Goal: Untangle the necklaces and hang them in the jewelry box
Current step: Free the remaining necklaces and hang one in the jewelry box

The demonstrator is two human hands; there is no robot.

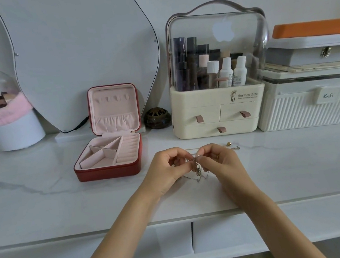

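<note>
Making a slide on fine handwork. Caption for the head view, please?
Both hands, left and right, pinch tangled necklaces above the white tabletop, beside an open red jewelry box.

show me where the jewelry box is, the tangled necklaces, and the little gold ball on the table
jewelry box (108,171), head view, red front wall of the base.
tangled necklaces (197,169), head view, knotted chains hanging between the hands.
gold ball (228,143), head view, the bead itself.
</note>
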